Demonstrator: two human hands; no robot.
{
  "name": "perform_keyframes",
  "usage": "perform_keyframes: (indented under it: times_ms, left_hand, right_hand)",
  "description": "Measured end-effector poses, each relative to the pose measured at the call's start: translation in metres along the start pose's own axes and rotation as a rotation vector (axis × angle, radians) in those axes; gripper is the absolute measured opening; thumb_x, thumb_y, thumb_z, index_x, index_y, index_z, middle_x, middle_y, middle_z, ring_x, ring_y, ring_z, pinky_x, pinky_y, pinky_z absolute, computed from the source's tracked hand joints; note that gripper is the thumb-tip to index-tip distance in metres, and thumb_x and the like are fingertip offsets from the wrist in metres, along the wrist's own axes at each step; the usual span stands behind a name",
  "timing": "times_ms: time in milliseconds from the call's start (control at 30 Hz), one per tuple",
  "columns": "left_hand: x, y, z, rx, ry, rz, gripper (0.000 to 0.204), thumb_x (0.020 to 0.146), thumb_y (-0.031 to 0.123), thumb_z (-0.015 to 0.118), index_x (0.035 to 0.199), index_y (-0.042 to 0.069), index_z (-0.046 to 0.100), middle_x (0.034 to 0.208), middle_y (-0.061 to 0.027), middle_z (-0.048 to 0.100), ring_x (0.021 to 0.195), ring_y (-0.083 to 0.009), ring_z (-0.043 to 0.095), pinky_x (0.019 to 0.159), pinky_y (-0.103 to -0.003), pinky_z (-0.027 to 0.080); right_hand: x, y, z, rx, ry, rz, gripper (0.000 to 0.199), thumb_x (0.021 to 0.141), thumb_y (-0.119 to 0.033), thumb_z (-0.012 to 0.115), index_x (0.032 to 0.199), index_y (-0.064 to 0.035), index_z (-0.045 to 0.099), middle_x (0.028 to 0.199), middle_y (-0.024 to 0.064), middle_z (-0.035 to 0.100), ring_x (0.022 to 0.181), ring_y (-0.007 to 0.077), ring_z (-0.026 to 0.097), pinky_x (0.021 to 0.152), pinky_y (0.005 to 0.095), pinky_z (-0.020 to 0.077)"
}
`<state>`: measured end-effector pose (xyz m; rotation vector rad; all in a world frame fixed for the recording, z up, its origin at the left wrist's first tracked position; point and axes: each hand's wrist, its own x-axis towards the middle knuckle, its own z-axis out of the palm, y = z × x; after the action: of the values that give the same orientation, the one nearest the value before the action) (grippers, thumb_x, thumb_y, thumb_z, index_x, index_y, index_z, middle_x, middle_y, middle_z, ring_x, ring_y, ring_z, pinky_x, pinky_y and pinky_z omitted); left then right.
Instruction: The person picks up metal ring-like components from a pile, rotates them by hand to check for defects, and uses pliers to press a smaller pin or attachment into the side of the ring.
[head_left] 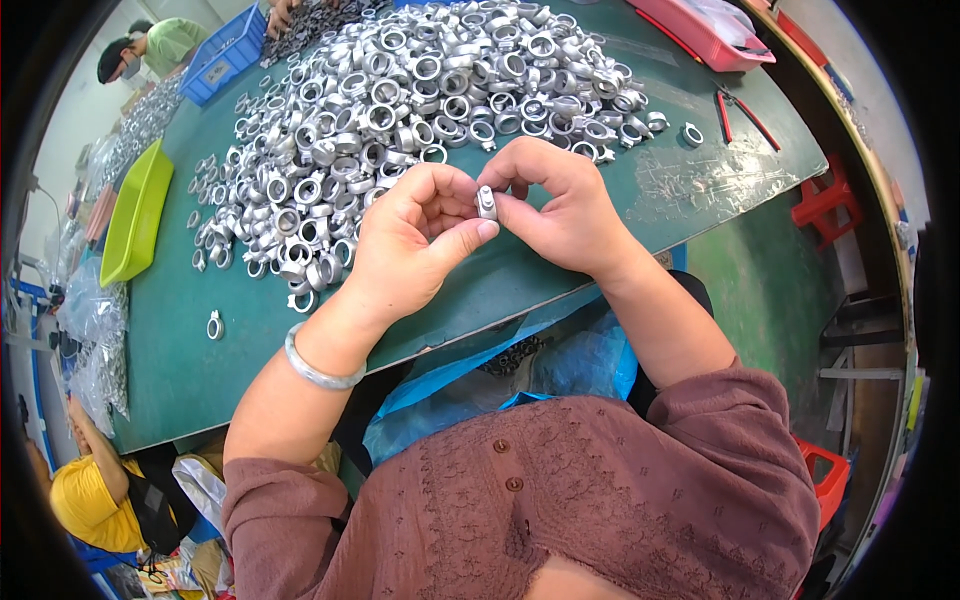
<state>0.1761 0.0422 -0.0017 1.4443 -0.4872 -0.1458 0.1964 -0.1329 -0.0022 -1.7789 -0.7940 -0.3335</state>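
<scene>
Between my two hands, above the near part of the green table, is a small silver metal ring clamp (pixel 487 203), seen edge-on with its lug toward me. My left hand (pixel 425 235) pinches it from the left, thumb stretched along its near side. From the right, my right hand (pixel 555 205) grips it with thumb and curled forefinger. Most of the ring is hidden by my fingers. Just beyond my hands spreads a large heap of similar silver ring clamps (pixel 400 110). A single clamp (pixel 215 325) lies apart at the left.
Red-handled pliers (pixel 745 118) and a loose ring (pixel 691 134) lie at the right. A pink tray (pixel 715 40) stands at the far right, a yellow-green tray (pixel 137 215) and blue crate (pixel 222 55) at left. A blue plastic bag (pixel 590 370) hangs below the table edge (pixel 480 335). Other people work nearby.
</scene>
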Motion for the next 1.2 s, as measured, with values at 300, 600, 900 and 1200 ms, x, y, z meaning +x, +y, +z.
perform_keyframes:
  times_ms: [300, 600, 900, 1200]
  left_hand:
    - [0.0014, -0.0025, -0.0028, -0.025, 0.025, 0.043, 0.028, 0.076, -0.008, 0.06, 0.101, 0.0, 0.049, 0.094, -0.0081, 0.058, 0.088, -0.0132, 0.058, 0.08, -0.025, 0.049]
    - [0.0036, -0.0021, -0.0052, -0.044, 0.039, 0.085, 0.03, 0.076, -0.01, 0.059, 0.103, -0.001, 0.048, 0.095, -0.0086, 0.057, 0.09, -0.0139, 0.058, 0.081, -0.026, 0.048]
    - [0.0044, -0.0019, -0.0066, -0.058, 0.04, 0.065, 0.031, 0.077, -0.007, 0.06, 0.104, 0.0, 0.048, 0.094, -0.0071, 0.057, 0.088, -0.0126, 0.057, 0.08, -0.025, 0.048]
    - [0.0036, -0.0009, -0.0069, -0.061, 0.04, 0.01, 0.026, 0.079, -0.002, 0.062, 0.102, 0.0, 0.051, 0.094, -0.0061, 0.058, 0.087, -0.0112, 0.056, 0.079, -0.024, 0.047]
  right_hand:
    - [0.0016, 0.0031, -0.0013, 0.052, 0.004, -0.028, 0.016, 0.069, 0.003, 0.061, 0.084, -0.0039, 0.059, 0.078, 0.0044, 0.058, 0.07, 0.0126, 0.057, 0.057, 0.0232, 0.0436]
    - [0.0032, 0.0042, -0.0026, 0.11, 0.014, -0.124, 0.024, 0.068, 0.001, 0.065, 0.09, -0.0048, 0.061, 0.083, 0.0043, 0.056, 0.072, 0.0123, 0.055, 0.057, 0.0231, 0.0434]
    - [0.003, 0.0061, -0.0024, 0.082, 0.012, -0.143, 0.024, 0.069, -0.002, 0.067, 0.092, -0.0055, 0.061, 0.083, 0.004, 0.057, 0.071, 0.012, 0.054, 0.056, 0.023, 0.0433]
    - [0.0014, 0.0076, -0.0019, 0.144, -0.015, -0.043, 0.019, 0.073, -0.005, 0.066, 0.091, -0.0055, 0.061, 0.079, 0.0026, 0.057, 0.069, 0.0103, 0.055, 0.057, 0.0225, 0.0432]
